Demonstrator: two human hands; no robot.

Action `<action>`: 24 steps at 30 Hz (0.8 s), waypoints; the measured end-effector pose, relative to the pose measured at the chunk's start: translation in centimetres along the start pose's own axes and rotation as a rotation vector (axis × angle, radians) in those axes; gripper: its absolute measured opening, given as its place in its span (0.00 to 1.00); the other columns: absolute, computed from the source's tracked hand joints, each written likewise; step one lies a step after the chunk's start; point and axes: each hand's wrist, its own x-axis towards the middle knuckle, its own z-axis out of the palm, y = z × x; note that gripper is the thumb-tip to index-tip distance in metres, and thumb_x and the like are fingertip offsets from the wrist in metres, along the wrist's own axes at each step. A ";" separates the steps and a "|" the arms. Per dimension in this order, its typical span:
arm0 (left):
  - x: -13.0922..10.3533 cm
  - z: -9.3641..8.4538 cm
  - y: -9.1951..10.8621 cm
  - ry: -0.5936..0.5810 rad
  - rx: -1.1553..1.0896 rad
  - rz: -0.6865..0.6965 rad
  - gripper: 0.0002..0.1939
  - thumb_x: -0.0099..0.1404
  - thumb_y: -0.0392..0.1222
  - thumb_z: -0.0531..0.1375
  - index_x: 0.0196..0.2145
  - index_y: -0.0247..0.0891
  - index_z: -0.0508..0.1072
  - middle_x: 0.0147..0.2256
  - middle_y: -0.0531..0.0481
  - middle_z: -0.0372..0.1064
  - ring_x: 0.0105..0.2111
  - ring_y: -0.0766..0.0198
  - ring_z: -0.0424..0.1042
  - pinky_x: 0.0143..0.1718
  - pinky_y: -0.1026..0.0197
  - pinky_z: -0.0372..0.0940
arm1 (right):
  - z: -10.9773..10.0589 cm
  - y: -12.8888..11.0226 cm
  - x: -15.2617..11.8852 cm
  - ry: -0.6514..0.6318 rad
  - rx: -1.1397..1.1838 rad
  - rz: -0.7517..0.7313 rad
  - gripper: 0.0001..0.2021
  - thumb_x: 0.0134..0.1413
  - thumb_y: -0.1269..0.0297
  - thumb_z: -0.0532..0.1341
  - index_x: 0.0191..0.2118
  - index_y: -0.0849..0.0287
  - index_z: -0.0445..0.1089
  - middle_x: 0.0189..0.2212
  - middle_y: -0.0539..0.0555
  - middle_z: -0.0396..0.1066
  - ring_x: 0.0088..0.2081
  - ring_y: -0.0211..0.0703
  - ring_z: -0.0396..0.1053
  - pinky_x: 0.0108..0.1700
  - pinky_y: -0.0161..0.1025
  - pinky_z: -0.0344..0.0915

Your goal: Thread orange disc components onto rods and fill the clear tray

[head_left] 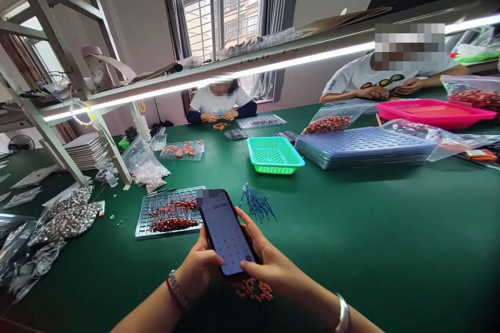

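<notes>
I hold a black smartphone (225, 233) in both hands above the green table (351, 239); its screen shows a calculator keypad with numbers at the top. My left hand (197, 269) grips its lower left side, thumb over the screen. My right hand (269, 263) cups its right edge. Under the phone lies a small heap of red-orange parts (255, 290). Just beyond it are a clear grid tray (167, 212) with red parts and wire leads, and a bundle of blue pins (258, 204).
A green basket (275, 154), a stack of blue-grey trays (363, 146), a pink tray (433, 112) and bags of red parts (330, 122) lie further off. Silvery bags (66, 216) sit left beside a metal rack (58, 88). Two other people sit across the table.
</notes>
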 end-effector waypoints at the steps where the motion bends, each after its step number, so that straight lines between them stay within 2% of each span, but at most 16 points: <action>1: 0.0 0.1 0.0 0.003 -0.001 0.004 0.41 0.43 0.26 0.57 0.56 0.45 0.59 0.49 0.45 0.69 0.50 0.47 0.68 0.47 0.47 0.66 | 0.0 0.0 0.0 -0.013 0.000 0.006 0.52 0.46 0.69 0.63 0.68 0.52 0.25 0.57 0.60 0.59 0.57 0.53 0.61 0.57 0.51 0.59; 7: 0.0 0.0 0.0 -0.010 -0.011 0.017 0.42 0.41 0.25 0.56 0.56 0.44 0.59 0.48 0.45 0.70 0.50 0.47 0.68 0.47 0.48 0.66 | -0.1 0.2 -0.1 -0.021 -0.010 0.016 0.53 0.47 0.70 0.63 0.68 0.52 0.23 0.58 0.62 0.57 0.56 0.55 0.63 0.56 0.52 0.61; 10: 0.1 -0.2 -0.1 -0.019 -0.012 0.019 0.41 0.42 0.25 0.57 0.55 0.44 0.59 0.48 0.45 0.70 0.48 0.47 0.69 0.44 0.48 0.67 | -0.2 0.1 -0.1 -0.009 -0.013 -0.008 0.50 0.49 0.68 0.62 0.68 0.53 0.26 0.57 0.62 0.58 0.57 0.53 0.61 0.58 0.52 0.58; 13: 0.2 -0.3 -0.3 -0.011 -0.020 0.039 0.40 0.42 0.25 0.57 0.54 0.43 0.60 0.46 0.46 0.71 0.46 0.52 0.71 0.45 0.52 0.66 | -0.2 0.0 -0.1 0.011 -0.031 -0.011 0.48 0.50 0.66 0.62 0.68 0.54 0.29 0.57 0.61 0.59 0.57 0.53 0.60 0.59 0.53 0.55; 15: 0.3 -0.3 -0.4 0.004 -0.028 0.046 0.37 0.44 0.26 0.57 0.53 0.42 0.61 0.46 0.46 0.71 0.44 0.55 0.71 0.45 0.54 0.66 | -0.1 0.0 -0.1 0.015 -0.032 -0.006 0.48 0.50 0.65 0.62 0.68 0.53 0.29 0.57 0.60 0.58 0.56 0.53 0.62 0.58 0.53 0.57; 20: 0.3 -0.1 -0.6 0.043 -0.044 0.061 0.28 0.53 0.33 0.59 0.52 0.43 0.62 0.46 0.46 0.71 0.43 0.57 0.71 0.45 0.54 0.65 | 0.1 0.4 -0.3 0.035 -0.067 -0.032 0.47 0.50 0.67 0.60 0.68 0.52 0.29 0.59 0.60 0.56 0.56 0.52 0.61 0.57 0.50 0.58; 24: 0.2 0.3 -0.5 0.062 -0.047 0.065 0.26 0.54 0.35 0.59 0.51 0.42 0.62 0.46 0.46 0.71 0.43 0.56 0.72 0.44 0.54 0.65 | 0.3 0.5 -0.4 0.060 -0.105 -0.057 0.44 0.51 0.68 0.59 0.68 0.51 0.31 0.58 0.59 0.56 0.56 0.52 0.61 0.57 0.50 0.57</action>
